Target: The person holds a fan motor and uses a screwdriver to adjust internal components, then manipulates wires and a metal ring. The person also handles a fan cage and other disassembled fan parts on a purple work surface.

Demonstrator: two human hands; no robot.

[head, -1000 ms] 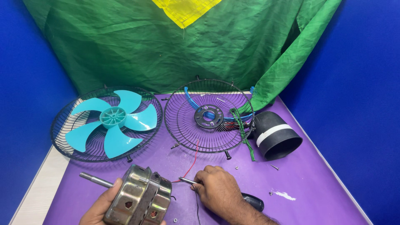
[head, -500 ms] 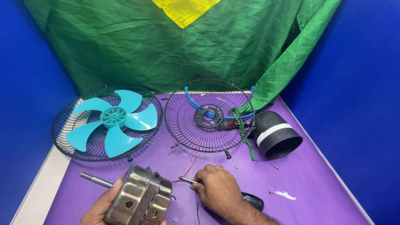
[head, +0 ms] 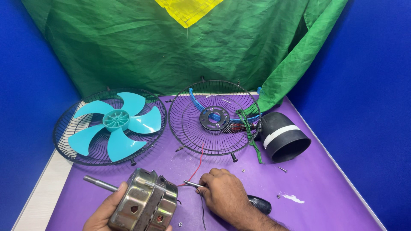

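Backdrop: a wrinkled green cloth hangs behind the table, with a yellow patch at its top edge; blue walls stand on either side.
Table: a purple sheet covers the top; a pale strip of bare table shows along the near left edge.
Left fan guard: a black wire grille lies flat at the far left of the sheet.
Fan blade: a turquoise plastic blade with five vanes rests inside that grille.
Right fan guard: a second black wire grille sits just beside the first, with a black hub ring at its middle and blue, red and green wires lying across its right part.
Black housing: a black cylindrical cover with a white band lies on its side, open mouth toward the camera, touching the right rim of the second grille.
Fan motor: the metal motor sits at the near edge left of centre, its steel shaft pointing left; a red wire runs from it toward the second grille.
Left hand: the left hand wraps around the motor body from below, fingers closed on the casing.
Right hand: the right hand lies just right of the motor, fingers pinched on the shank of a screwdriver.
Screwdriver: the screwdriver has a black handle sticking out to the right of the hand and a tip pointing at the motor.
Small parts: loose screws lie on the sheet in front of the black cover, and a white scrap lies near the screwdriver handle.
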